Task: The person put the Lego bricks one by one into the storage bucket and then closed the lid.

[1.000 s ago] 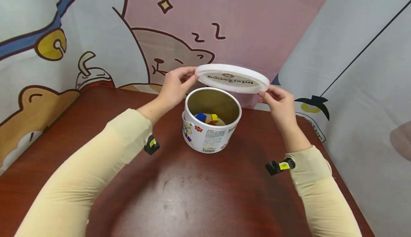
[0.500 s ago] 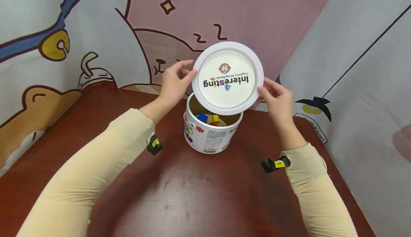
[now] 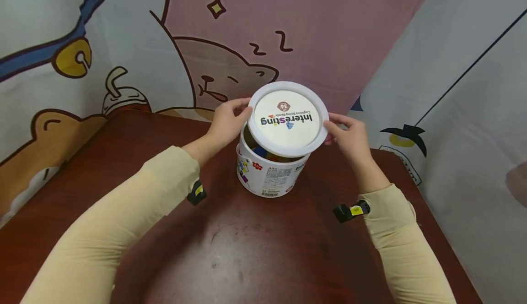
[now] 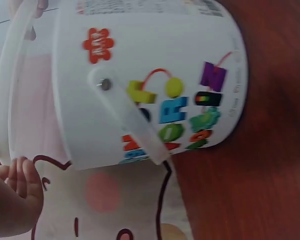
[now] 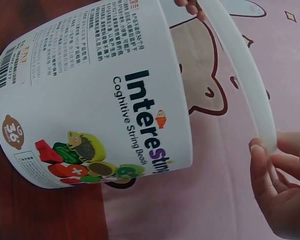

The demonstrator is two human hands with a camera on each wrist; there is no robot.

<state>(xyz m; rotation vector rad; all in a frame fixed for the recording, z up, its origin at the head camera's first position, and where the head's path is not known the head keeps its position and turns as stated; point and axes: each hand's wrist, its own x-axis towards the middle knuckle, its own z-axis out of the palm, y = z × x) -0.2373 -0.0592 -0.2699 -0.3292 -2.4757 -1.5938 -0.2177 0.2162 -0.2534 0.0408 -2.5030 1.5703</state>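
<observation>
A round white lid (image 3: 288, 121) printed "Interesting" is held level just over the mouth of a white printed bucket (image 3: 271, 180). My left hand (image 3: 228, 122) pinches the lid's left rim, and my right hand (image 3: 350, 139) pinches its right rim. Both wrist views show a gap between the lid (image 4: 10, 85) and the bucket's rim (image 5: 182, 100). Through the opening at the front a little blue and some red show inside; the rest of the contents is hidden by the lid. The bucket's pale handle (image 4: 130, 120) hangs down its side.
The bucket stands on a reddish-brown wooden table (image 3: 247, 249), toward its back edge. Behind rises a cloth backdrop (image 3: 329, 29) with cartoon animals. Dark wrist cameras (image 3: 196, 192) sit on both cuffs.
Both hands first tilted the lid so its printed top faced me, then lowered it toward the bucket. It now covers most of the opening. The bucket has stayed in place.
</observation>
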